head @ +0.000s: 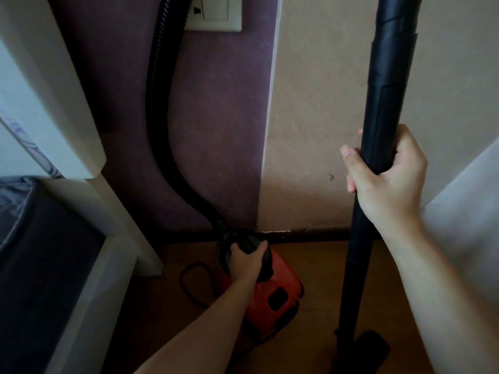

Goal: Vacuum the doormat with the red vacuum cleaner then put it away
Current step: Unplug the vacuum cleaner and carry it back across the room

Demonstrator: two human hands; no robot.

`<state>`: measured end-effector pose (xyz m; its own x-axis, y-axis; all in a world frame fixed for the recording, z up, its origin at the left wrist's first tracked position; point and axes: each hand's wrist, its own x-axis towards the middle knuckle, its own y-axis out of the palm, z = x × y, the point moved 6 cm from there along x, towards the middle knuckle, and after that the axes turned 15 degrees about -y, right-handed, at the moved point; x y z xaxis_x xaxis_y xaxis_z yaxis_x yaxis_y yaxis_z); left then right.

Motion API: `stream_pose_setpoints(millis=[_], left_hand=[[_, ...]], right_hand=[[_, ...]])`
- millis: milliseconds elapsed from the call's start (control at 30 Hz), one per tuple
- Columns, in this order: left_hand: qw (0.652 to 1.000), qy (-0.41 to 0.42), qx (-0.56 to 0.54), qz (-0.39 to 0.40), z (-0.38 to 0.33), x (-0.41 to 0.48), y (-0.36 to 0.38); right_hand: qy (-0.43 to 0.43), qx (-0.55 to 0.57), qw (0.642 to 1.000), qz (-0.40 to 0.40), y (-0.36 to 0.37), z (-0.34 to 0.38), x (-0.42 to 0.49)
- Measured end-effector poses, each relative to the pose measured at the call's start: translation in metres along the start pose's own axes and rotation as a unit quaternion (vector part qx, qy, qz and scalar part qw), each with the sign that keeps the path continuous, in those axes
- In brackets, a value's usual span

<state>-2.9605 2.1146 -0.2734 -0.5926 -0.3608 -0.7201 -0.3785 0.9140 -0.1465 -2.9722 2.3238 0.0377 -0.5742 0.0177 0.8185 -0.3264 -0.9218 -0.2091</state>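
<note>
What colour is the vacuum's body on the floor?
The vacuum body is red, black on top; head view.

Vacuum (283, 273) left of wand (388, 90) — seemingly against wall (310, 130).

From here I lose the black hose (159, 103) at the top edge, 11 o'clock, and the black tube (383, 103) at 1 o'clock. The wall plate (216, 14) at 12 o'clock is cut off; I cannot tell switch from socket. The left hand (247, 261) covers the top of the red vacuum cleaner (278, 292), and the forearm hides its near side and part of the cord (189, 282). The floor head (374, 344) at 5 o'clock is dark and indistinct.
</note>
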Motion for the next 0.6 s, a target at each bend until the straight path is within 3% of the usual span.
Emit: stream_pose_setpoints(millis=[167, 267, 367, 500, 600], left_hand=[[0.994, 0.050, 0.013, -0.091, -0.003, -0.003, -0.004], [0.992, 0.066, -0.001, -0.106, -0.003, -0.002, -0.005], [0.994, 0.048, -0.058, -0.082, -0.002, 0.006, 0.001], [0.971, -0.033, -0.235, 0.019, 0.006, 0.011, 0.017], [0.968, -0.036, -0.250, 0.019, 0.003, 0.007, 0.017]], right_hand=[[-0.007, 0.003, 1.000, -0.003, 0.001, 0.000, 0.000], [-0.010, 0.002, 1.000, 0.002, 0.002, 0.000, -0.001], [-0.015, -0.002, 1.000, 0.005, 0.002, 0.001, -0.001], [-0.016, -0.001, 1.000, 0.010, 0.002, 0.001, -0.002], [-0.022, -0.005, 1.000, 0.014, 0.004, 0.001, -0.003]])
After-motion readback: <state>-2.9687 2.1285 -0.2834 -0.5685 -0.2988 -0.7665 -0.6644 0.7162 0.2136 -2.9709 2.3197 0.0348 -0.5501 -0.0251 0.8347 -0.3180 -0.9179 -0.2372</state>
